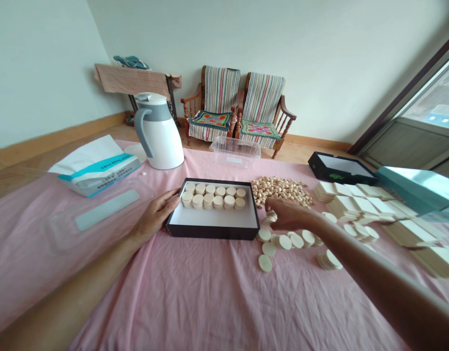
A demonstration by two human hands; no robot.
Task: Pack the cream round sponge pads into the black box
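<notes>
A black-edged box (213,231) with a white inside lies in front of me. Two rows of stacked round wooden discs (208,200) fill its far part. My left hand (159,213) grips the box's left wall, fingers along the outside and thumb at the rim. Right of the box, my right hand (287,213) is closed with fingers pointing down around a small stack of wooden discs (271,216), just above the cloth. Loose discs (284,242) lie below that hand, some leaning on each other. Behind it spreads a pile of small wooden pieces (281,190).
Square wooden tiles (363,207) stand stacked at right, by a teal box (421,187) and a black tray (343,168). A white jug (164,141), a tissue pack (103,170) and a clear lid (96,214) sit at left. A clear container (235,152) is at the back.
</notes>
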